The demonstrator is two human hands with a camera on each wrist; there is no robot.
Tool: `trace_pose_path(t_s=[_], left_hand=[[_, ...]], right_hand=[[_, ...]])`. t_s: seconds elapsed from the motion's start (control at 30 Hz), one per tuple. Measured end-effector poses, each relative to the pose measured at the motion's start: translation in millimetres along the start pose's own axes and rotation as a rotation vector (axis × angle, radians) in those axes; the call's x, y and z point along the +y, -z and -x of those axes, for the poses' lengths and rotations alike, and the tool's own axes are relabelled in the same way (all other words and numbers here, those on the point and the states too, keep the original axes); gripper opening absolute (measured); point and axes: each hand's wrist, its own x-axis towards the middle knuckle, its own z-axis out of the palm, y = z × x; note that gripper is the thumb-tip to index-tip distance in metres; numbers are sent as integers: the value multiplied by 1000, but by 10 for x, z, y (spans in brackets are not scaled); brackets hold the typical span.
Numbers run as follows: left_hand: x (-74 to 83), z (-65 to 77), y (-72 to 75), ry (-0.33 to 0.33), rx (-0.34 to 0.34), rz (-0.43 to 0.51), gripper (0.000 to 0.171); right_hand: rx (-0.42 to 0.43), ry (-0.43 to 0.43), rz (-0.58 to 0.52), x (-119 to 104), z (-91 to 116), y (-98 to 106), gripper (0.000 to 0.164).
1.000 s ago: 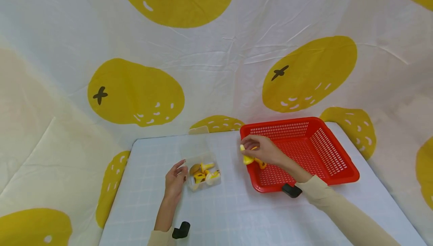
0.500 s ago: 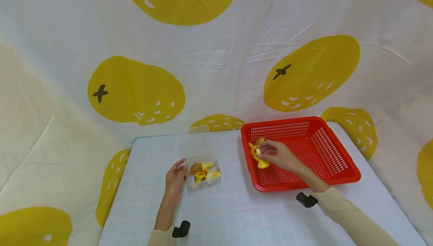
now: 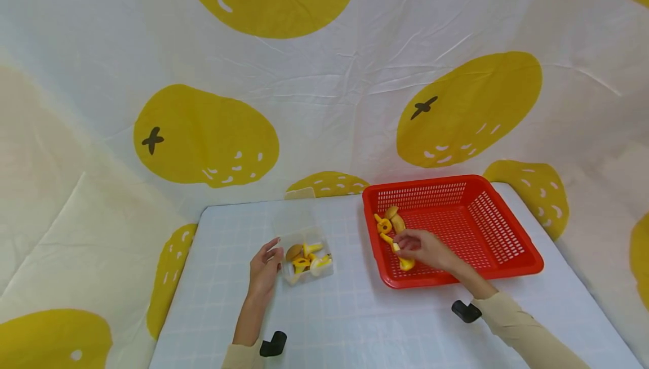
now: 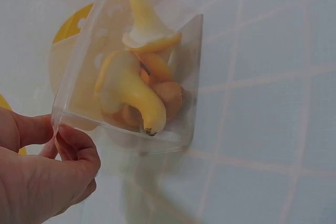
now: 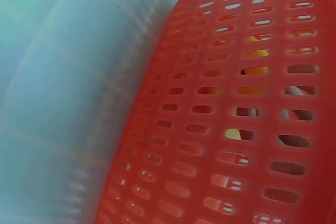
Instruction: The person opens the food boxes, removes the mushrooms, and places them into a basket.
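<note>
My left hand (image 3: 263, 272) pinches the near-left rim of a clear plastic box (image 4: 190, 77) between thumb and fingers. Several yellow and brown toy mushrooms (image 4: 140, 85) lie in that box. Inside the red basket (image 3: 466, 234), at its left side, my right hand (image 3: 425, 248) holds a yellow mushroom (image 3: 405, 263) by its pale stem, cap downward. Whether the cap touches the basket floor I cannot tell. Beside it lie a yellow mushroom (image 3: 383, 225) and a brown one (image 3: 392, 212). In the right wrist view the basket wall (image 5: 210, 103) hides most of the hand.
The box's clear lid (image 3: 294, 214) stands open behind it. A pale checked cloth (image 3: 345, 324) covers the table. Behind hangs white fabric (image 3: 324, 132) printed with big yellow fruit.
My right hand has carried the yellow mushroom from the basket's left rim rightward and lower into the basket. The left hand has stayed on the box.
</note>
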Motion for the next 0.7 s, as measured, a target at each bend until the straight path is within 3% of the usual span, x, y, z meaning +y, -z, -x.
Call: trace_pose_path(t_s=[0.4,0.7], left_hand=[[3,-14,-17,7,18,2,41],[-9,6,2,-1,8,0,43]], right_hand=[[-121,125,167,100,-43,-79,23],[-169,141,166,40,-92,-150,17]])
